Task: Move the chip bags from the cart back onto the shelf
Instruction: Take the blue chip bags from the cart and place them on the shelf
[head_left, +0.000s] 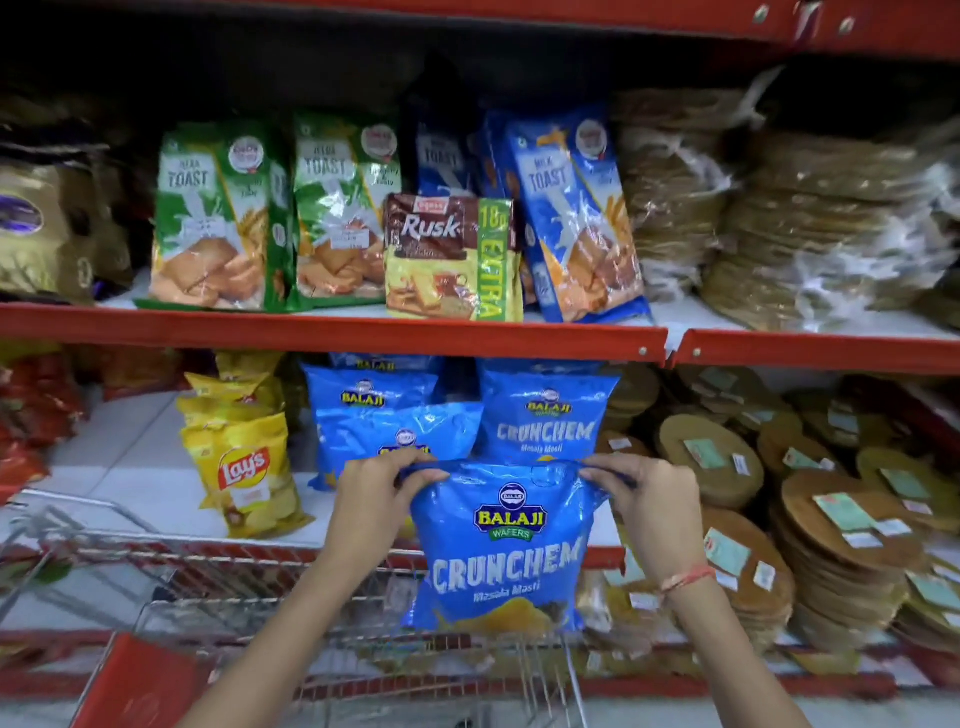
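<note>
- Shelves (332, 332) with red edges and white boards fill our view.
- Our left hand (379, 493) and right hand (644, 499) pinch the blue Crunchem bag (509, 551) by its top corners, above the wire cart (291, 582), near the lower shelf.

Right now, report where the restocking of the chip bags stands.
Done: blue Balaji bags and yellow Lay's bags already stand on the lower shelf. In hand: left hand and right hand pinch the top corners of one Crunchem bag above the cart. Left: shelving it; the cart's contents are unclear.
</note>
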